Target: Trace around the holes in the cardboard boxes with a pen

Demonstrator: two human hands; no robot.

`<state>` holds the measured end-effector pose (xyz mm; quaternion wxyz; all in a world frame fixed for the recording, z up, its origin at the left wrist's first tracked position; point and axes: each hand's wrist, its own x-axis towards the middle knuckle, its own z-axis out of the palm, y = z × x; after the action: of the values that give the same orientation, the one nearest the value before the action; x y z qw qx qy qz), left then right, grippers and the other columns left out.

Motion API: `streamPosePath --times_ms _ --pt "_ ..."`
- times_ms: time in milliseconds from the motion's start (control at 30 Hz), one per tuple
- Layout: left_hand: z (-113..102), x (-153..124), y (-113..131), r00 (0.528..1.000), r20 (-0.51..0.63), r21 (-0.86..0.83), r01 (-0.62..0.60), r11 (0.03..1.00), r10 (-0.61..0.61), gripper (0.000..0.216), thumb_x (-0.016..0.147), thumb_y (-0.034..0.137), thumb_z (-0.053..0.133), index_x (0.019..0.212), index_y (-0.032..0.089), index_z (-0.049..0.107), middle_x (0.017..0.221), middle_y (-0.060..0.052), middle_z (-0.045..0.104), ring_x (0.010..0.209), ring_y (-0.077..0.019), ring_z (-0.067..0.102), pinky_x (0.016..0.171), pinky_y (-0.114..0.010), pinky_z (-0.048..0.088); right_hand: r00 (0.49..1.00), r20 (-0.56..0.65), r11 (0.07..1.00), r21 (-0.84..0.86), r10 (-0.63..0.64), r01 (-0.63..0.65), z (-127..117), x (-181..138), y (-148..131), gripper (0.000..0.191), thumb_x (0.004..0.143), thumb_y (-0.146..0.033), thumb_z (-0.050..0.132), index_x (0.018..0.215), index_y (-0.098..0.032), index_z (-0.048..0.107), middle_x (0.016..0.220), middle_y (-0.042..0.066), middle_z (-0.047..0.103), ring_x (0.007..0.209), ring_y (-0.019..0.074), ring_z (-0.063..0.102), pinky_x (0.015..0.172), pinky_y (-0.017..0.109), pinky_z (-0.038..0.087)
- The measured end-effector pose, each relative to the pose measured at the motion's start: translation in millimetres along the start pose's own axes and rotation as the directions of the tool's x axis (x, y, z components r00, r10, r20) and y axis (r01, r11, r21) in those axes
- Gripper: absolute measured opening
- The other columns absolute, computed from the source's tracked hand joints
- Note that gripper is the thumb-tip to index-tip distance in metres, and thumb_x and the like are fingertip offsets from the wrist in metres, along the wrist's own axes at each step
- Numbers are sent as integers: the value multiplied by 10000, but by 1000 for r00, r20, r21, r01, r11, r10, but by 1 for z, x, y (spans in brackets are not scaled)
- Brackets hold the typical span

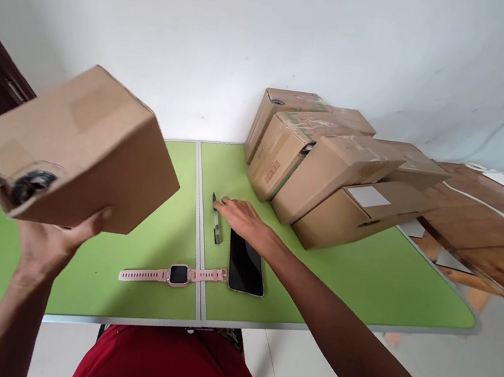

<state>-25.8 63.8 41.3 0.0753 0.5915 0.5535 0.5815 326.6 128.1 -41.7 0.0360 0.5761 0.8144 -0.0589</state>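
My left hand [52,241] holds a brown cardboard box [78,148] from below, lifted and tilted above the left half of the green table [354,275]. My right hand [244,218] reaches forward over the table with its fingers stretched out, fingertips beside a dark pen [216,220] lying near the table's centre seam. A black phone [245,266] lies face up just under my right wrist. A pink wristwatch [173,274] lies flat across the seam near the front edge.
Several taped cardboard boxes [333,170] are piled against the white wall at the back right of the table. A wooden surface [492,237] with a white cable stands to the right. A dark door is at far left.
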Motion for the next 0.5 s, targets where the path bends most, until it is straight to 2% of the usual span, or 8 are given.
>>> streamPosePath --times_ms 67,167,233,333,433,500 --pt "2 -7 6 999 42 -4 20 1000 -19 1206 392 592 1105 1417 208 597 1234 -119 777 1152 -424 740 1219 -785 474 999 18 998 -52 -45 46 5 17 -5 333 1102 -374 758 1380 -195 718 1337 101 756 1100 254 776 951 463 685" --pt "6 -16 8 993 113 -116 58 992 -45 1240 483 545 1115 1490 222 468 1329 -169 730 1183 -404 748 1090 -660 614 993 13 987 -106 -119 119 9 31 -8 350 1103 -364 755 1416 -216 707 1409 110 733 1173 273 761 1001 489 672" --pt "11 -22 6 990 135 -179 76 981 -52 1205 549 559 1099 1482 226 412 1401 -195 665 1246 -400 723 1068 -610 631 986 20 979 -119 -163 164 13 35 -8 315 1104 -361 754 1379 -212 724 1388 105 743 1165 268 763 1003 486 670" --pt "19 -29 0 992 124 -214 26 976 1 1162 601 556 1067 1477 230 377 1437 -188 580 1337 -402 658 1130 -616 597 980 13 974 -108 -197 197 19 38 -5 267 1099 -366 763 1297 -187 747 1295 90 770 1094 248 776 960 462 680" --pt "22 -32 -6 992 77 -177 -88 980 102 1109 627 518 1022 1491 244 383 1418 -164 540 1390 -414 599 1190 -662 543 979 -102 983 -53 -179 174 20 36 11 241 1096 -373 769 1235 -176 752 1184 64 782 978 214 779 869 404 686" --pt "21 -33 -9 988 41 -123 -142 982 148 1085 629 505 998 1497 266 394 1420 -152 523 1408 -430 567 1199 -694 519 959 -257 992 26 -116 127 14 32 28 230 1100 -391 761 1149 -167 746 1023 23 767 797 161 739 732 324 656"
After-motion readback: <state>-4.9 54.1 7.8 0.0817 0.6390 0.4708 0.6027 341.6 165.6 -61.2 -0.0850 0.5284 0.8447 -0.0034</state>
